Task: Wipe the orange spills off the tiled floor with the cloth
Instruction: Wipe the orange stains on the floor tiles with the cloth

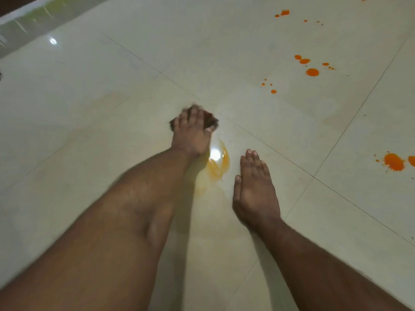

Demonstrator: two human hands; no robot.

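Observation:
My left hand [192, 129] presses down on a dark brown cloth [211, 120] bunched on the pale tiled floor [112, 86], fingers wrapped over it. Just behind that hand lies a thin, smeared yellow-orange streak [219, 164] with a glare spot on it. My right hand [254, 187] rests flat on the tiles to the right of the streak, fingers together and extended, holding nothing. Thick orange spills sit farther away: a cluster of drops [312, 72] at upper right, small dots [273, 91] nearer, a large blot [394, 162] at the right edge, and more [284, 12] at the top.
Dark grout lines [276, 151] cross the floor diagonally. A wall base or threshold with a green reflection [33, 16] runs along the top left corner. A ceiling light reflects on the tile [53, 41] at the upper left.

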